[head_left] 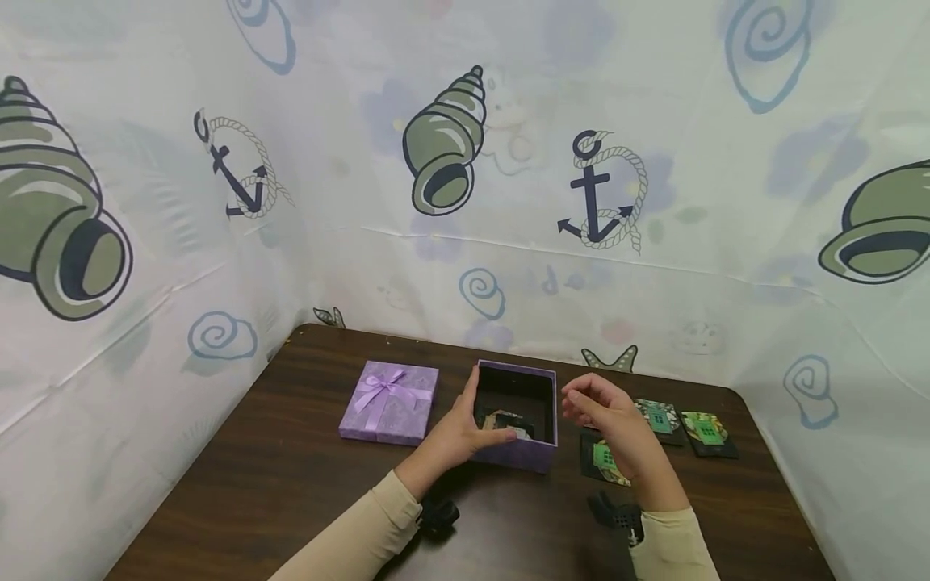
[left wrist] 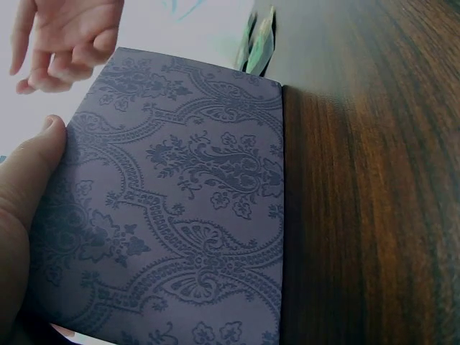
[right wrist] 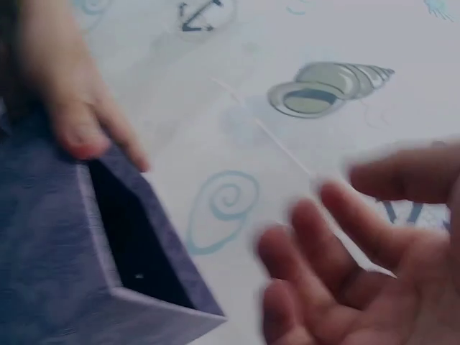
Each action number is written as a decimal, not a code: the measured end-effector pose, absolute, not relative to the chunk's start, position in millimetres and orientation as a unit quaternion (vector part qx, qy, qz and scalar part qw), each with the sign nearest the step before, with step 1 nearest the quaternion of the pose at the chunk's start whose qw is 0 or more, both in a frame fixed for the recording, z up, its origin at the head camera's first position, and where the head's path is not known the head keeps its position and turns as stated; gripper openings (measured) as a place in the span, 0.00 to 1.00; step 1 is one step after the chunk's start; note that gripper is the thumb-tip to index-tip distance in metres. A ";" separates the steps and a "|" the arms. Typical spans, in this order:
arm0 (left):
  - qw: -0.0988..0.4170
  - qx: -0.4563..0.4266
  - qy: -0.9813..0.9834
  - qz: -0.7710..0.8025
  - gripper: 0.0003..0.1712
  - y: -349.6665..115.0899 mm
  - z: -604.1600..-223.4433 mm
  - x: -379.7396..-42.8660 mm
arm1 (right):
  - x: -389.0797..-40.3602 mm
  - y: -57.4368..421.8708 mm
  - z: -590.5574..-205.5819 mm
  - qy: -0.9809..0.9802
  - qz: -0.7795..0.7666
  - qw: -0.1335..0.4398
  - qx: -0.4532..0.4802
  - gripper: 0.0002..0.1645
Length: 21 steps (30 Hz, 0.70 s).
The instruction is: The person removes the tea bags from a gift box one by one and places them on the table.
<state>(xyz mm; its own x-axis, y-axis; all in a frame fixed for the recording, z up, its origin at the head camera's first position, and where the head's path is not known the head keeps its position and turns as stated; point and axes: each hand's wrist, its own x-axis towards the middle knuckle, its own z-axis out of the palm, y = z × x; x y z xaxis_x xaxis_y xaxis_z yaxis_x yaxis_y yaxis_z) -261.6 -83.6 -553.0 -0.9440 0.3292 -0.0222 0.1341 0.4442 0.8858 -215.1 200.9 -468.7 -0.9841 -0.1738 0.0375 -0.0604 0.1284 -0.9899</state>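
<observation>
An open purple gift box [head_left: 512, 457] with a dark inside stands on the table, its outer wall patterned with embossed flowers in the left wrist view. My left hand [head_left: 452, 432] grips it at the left side, thumb across the front rim. Inside lie small packets [head_left: 504, 421], partly hidden by that thumb. Just right of the box hovers my right hand [head_left: 609, 413], fingers loosely bent and nothing in them. Below and behind it on the table are several dark packets with green labels, among them a near one [head_left: 605, 462] and a far-right one [head_left: 706, 433].
The purple lid [head_left: 389, 403] with its ribbon bow lies left of the box. Brown wooden table [head_left: 240, 484] spreads around everything. A white cloth [head_left: 349, 274] printed with shells and anchors hangs behind and at both sides. Each wrist carries a black device [head_left: 438, 516].
</observation>
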 end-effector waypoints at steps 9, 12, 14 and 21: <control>0.096 0.137 0.841 0.514 0.79 -82.5 -552.7 -262.7 | -242.2 182.5 -462.2 0.766 -0.628 0.089 -0.108 0.22; 0.095 0.143 0.843 0.509 0.79 -81.6 -554.2 -264.3 | -248.7 176.1 -462.3 0.761 -0.631 0.095 -0.116 0.20; 0.094 0.147 0.842 0.510 0.79 -81.0 -555.1 -265.0 | -252.3 172.4 -463.1 0.759 -0.633 0.097 -0.119 0.19; 0.093 0.140 0.842 0.513 0.78 -81.9 -555.7 -263.9 | -264.2 160.9 -468.5 0.748 -0.646 0.108 -0.105 0.23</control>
